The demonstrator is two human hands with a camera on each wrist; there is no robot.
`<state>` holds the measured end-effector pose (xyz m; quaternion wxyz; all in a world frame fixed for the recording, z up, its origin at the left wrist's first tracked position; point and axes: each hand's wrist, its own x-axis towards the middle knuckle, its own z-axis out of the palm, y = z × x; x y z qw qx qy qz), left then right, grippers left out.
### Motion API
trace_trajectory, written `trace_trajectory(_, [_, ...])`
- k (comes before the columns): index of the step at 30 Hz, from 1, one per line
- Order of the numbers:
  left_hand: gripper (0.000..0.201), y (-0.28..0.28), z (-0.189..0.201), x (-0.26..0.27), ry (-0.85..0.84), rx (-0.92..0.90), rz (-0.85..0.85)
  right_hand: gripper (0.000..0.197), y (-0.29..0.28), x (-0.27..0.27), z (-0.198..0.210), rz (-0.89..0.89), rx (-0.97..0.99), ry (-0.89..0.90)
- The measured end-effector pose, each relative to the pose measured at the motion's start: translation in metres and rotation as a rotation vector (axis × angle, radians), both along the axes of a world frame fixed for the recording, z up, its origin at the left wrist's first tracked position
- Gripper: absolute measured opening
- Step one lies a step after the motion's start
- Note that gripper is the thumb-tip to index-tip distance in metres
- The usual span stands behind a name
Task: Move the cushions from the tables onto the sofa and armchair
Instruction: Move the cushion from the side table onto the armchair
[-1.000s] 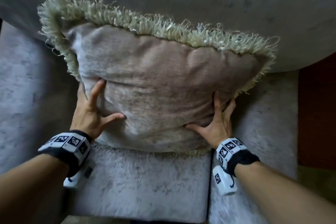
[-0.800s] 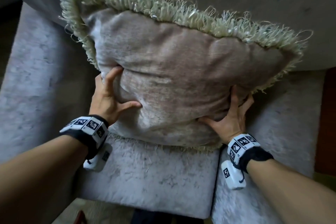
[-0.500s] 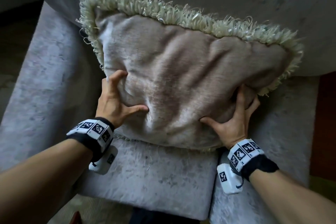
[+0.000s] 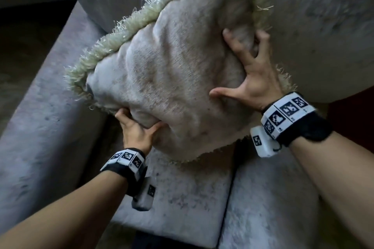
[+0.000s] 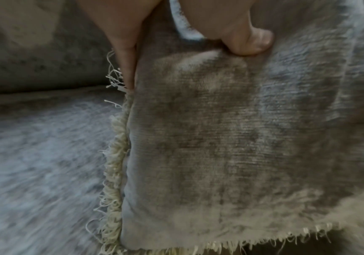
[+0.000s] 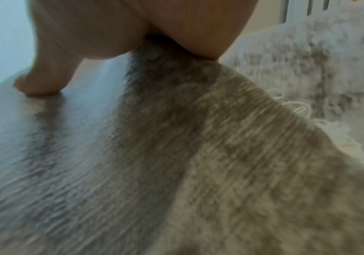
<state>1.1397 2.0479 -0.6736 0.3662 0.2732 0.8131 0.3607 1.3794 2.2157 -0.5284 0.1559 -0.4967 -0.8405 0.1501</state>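
A beige velvet cushion (image 4: 172, 79) with a pale green fringe is held up over the grey armchair (image 4: 182, 194), tilted with its left corner low and its right corner high against the chair back. My left hand (image 4: 137, 127) grips the lower left corner, thumb on the front and fingers behind. My right hand (image 4: 249, 66) grips the upper right side, fingers dug into the fabric and thumb spread across the face. In the left wrist view the cushion (image 5: 231, 146) fills the picture, pinched under my thumb (image 5: 251, 41). The blurred right wrist view shows the cushion (image 6: 176, 155) under my palm.
The armchair's left arm (image 4: 46, 127) and backrest (image 4: 323, 36) hem in the cushion. A strip of dark red table (image 4: 352, 115) shows at the right edge past the chair's right arm (image 4: 269, 208). Dim floor (image 4: 20, 46) lies to the left.
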Motion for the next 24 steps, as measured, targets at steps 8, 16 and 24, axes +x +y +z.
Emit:
trace_trajectory(8, [0.107,0.014,-0.017,-0.004,0.011,-0.155,-0.046,0.113,-0.016,0.006,-0.029,-0.052,-0.016,-0.125])
trace_trajectory(16, [0.07,0.02,0.05,0.007,0.352,-0.07,-0.112,0.085,-0.067,0.045,-0.01,-0.27,-0.081,-0.114])
trace_trajectory(24, [0.041,0.067,0.179,0.095,0.435,0.145,-0.792,0.069,-0.126,0.117,0.064,-0.504,-0.594,-0.263])
